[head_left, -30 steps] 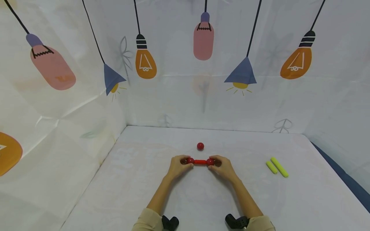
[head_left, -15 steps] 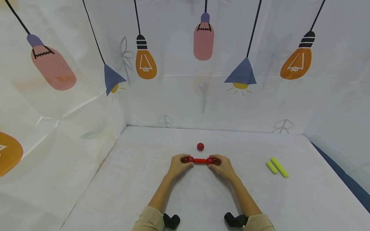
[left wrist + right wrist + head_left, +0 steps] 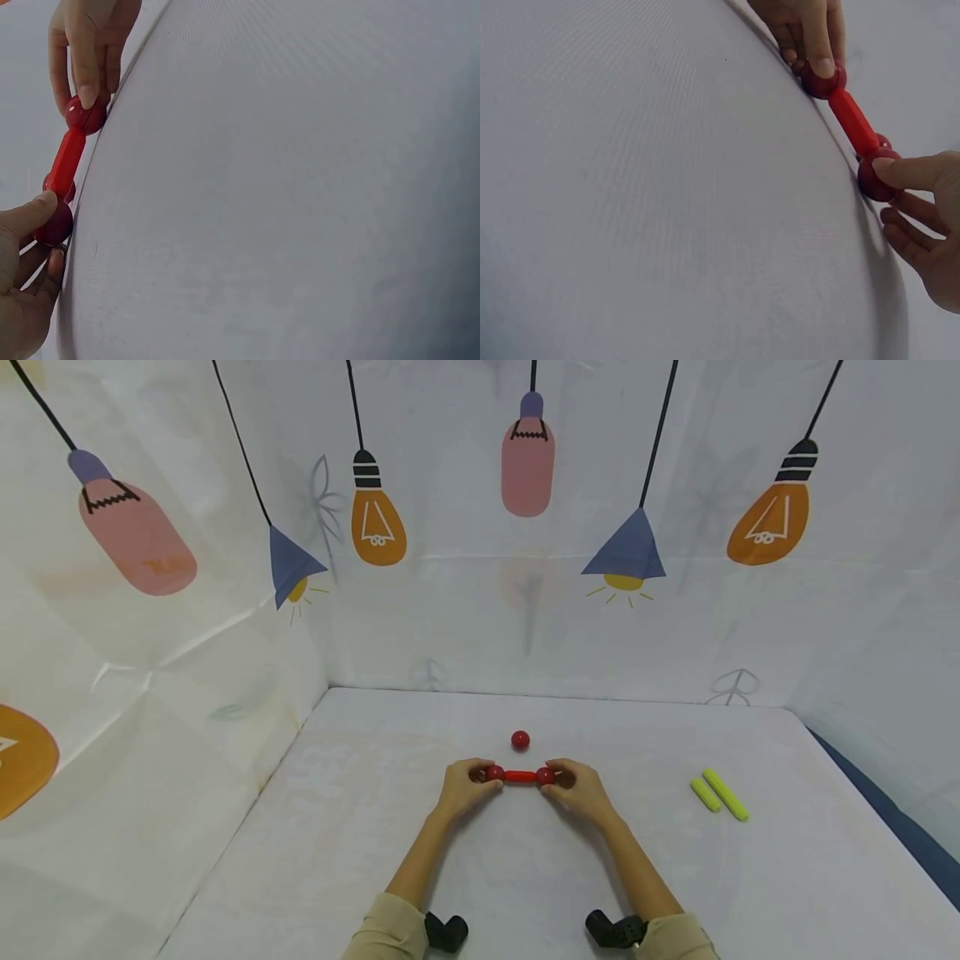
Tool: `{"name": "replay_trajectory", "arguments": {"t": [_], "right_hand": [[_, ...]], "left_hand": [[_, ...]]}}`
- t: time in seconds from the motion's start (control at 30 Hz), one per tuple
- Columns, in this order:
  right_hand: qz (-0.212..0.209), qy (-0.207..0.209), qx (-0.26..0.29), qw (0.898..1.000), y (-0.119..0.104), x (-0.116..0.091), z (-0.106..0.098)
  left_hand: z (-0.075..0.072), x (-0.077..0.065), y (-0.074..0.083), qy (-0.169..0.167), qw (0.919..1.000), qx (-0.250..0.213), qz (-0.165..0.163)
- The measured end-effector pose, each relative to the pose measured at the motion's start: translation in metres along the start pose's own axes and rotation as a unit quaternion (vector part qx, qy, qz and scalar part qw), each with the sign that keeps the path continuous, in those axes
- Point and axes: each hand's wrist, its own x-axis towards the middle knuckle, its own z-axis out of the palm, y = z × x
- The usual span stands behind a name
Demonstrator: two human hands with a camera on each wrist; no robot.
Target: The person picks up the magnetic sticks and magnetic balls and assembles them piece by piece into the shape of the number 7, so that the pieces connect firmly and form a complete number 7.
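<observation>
Between the hands lies a bright red rod (image 3: 520, 777) with a dark red ball at each end, like a small dumbbell. My left hand (image 3: 462, 787) pinches the left ball (image 3: 494, 773) between thumb and fingers. On the other side my right hand (image 3: 577, 792) pinches the right ball (image 3: 545, 776) the same way. Both wrist views show the rod's ends meeting the balls, with a thumb (image 3: 907, 172) pressed on the right ball in the right wrist view. A third, loose red ball (image 3: 520, 740) sits on the table just beyond the rod.
Two yellow-green sticks, a short one (image 3: 705, 795) and a longer one (image 3: 725, 794), lie side by side at the right of the white table (image 3: 360, 860). A white sheet (image 3: 450, 610) printed with lamps rises behind and at the left.
Both hands keep their pinch on the two balls, and the rod with its balls has shifted very slightly away from the body. The loose ball and the sticks stay in place.
</observation>
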Motion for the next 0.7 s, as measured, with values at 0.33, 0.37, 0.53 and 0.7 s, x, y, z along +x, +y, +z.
{"name": "replay_trajectory", "arguments": {"t": [0.33,0.37,0.53,0.7], "right_hand": [[-0.029,0.019,-0.003,0.999,0.014,-0.014,-0.04],[-0.032,0.026,-0.004,0.999,0.016,-0.016,-0.046],[-0.05,0.076,-0.026,0.996,0.034,-0.028,-0.07],[-0.071,0.133,-0.036,0.988,0.056,-0.041,-0.092]], "left_hand": [[-0.001,-0.002,0.0,0.008,0.9999,-0.007,0.01],[-0.001,-0.002,0.0,0.009,0.9999,-0.007,0.011],[0.0,-0.001,-0.001,0.01,0.9998,-0.007,0.016],[0.001,-0.002,0.0,0.015,0.9996,-0.012,0.019]]}}
